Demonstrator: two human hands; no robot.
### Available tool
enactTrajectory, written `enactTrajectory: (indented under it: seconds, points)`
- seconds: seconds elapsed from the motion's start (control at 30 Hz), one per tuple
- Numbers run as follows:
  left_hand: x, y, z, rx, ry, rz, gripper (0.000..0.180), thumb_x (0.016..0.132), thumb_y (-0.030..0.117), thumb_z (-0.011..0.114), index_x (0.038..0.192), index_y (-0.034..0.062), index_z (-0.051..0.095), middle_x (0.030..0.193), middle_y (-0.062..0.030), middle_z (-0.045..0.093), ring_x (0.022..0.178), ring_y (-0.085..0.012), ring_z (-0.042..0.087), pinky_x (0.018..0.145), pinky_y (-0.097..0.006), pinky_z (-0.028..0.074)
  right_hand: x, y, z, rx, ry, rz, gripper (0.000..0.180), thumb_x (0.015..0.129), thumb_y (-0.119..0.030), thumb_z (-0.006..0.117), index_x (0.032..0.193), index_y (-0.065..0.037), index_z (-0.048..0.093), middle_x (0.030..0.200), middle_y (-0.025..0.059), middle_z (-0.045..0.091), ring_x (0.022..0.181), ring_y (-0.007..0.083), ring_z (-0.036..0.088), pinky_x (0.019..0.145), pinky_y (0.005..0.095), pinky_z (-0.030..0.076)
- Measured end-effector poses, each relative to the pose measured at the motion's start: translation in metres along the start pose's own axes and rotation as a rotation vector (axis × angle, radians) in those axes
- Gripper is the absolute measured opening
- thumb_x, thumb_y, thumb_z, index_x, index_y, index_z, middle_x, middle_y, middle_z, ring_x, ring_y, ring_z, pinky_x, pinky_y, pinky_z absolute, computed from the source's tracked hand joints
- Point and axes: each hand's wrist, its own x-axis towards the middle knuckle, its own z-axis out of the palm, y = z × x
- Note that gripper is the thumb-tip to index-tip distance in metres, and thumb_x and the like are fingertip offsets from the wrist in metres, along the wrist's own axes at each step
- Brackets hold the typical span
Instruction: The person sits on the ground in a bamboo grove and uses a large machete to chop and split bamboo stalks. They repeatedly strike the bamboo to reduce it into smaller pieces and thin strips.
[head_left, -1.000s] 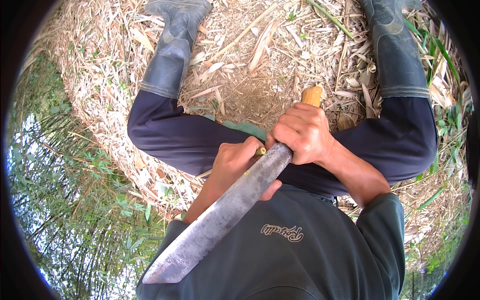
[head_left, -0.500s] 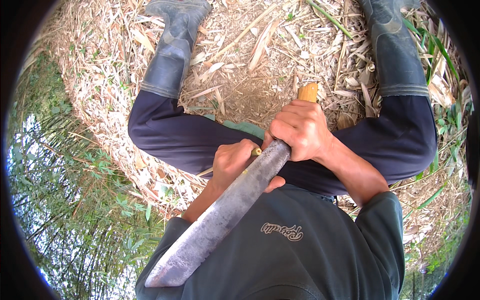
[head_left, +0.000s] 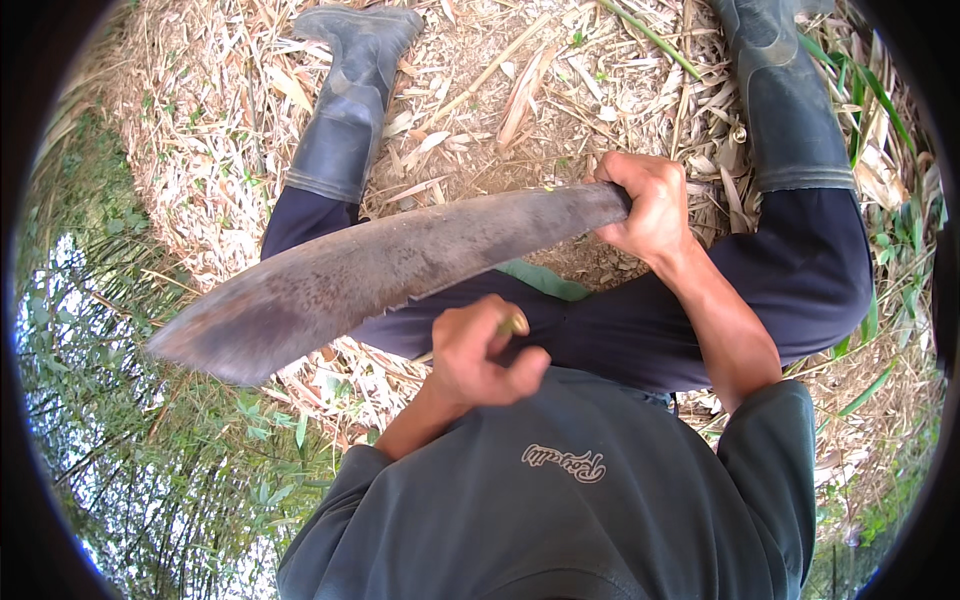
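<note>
My right hand [head_left: 650, 207] is wrapped round the handle of a machete [head_left: 400, 262], and the fist hides that handle. Its broad, dark-spotted blade stretches left across my lap, tip over my left knee, with a small nick along the near edge. Below the blade, apart from it, my left hand [head_left: 472, 350] closes on a thin stick [head_left: 516, 325]. Only the stick's pale greenish-yellow cut end shows beyond the fingers; a short bit appears behind the hand. The thumb points right, slightly smeared by motion.
I sit with legs spread, in dark trousers and rubber boots [head_left: 345, 110]. Dry leaves and bamboo litter [head_left: 470, 130] cover the ground. A green stalk [head_left: 650, 40] lies between the boots, and leafy plants [head_left: 130, 400] stand at the left.
The machete has swung up and away from the stick; its tip went from my shirt to the far left. My right hand moved right and slightly up. The left still grips the stick.
</note>
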Motion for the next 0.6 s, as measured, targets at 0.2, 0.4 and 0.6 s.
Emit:
enactTrajectory:
  seconds: [0.2,0.4,0.6]
  points:
    - [0.001,-0.008,-0.003,0.084,-0.104,-0.234,0.024,0.101,0.015,0.056,0.117,-0.0025,0.059,0.103,-0.0111,0.069,0.090,-0.0171,0.066,0.079,-0.031,0.052,-0.002,-0.040,0.004,0.228,-0.049,-0.258,0.019,0.061,-0.016,0.077,0.065,-0.010,0.060,0.059,0.0056,0.061,0.051,0.0258,0.062,0.049,0.0361,0.046]
    - [0.017,0.006,-0.004,0.059,-0.083,-0.268,0.017,0.090,0.011,0.068,0.104,0.0017,0.063,0.076,-0.0119,0.066,0.064,-0.0231,0.066,0.062,-0.033,0.052,-0.005,-0.046,0.009,0.199,-0.063,-0.319,0.021,0.057,-0.021,0.077,0.065,-0.012,0.059,0.057,0.0036,0.055,0.050,0.0251,0.057,0.048,0.0367,0.042]
    - [0.022,0.005,-0.005,0.098,-0.141,-0.250,0.017,0.097,0.017,0.064,0.096,0.0001,0.060,0.076,-0.0085,0.064,0.061,-0.0132,0.061,0.057,-0.029,0.046,-0.007,-0.048,0.007,0.167,-0.084,-0.335,0.021,0.060,-0.025,0.075,0.066,-0.015,0.058,0.057,0.0009,0.053,0.053,0.0220,0.059,0.050,0.0362,0.044]
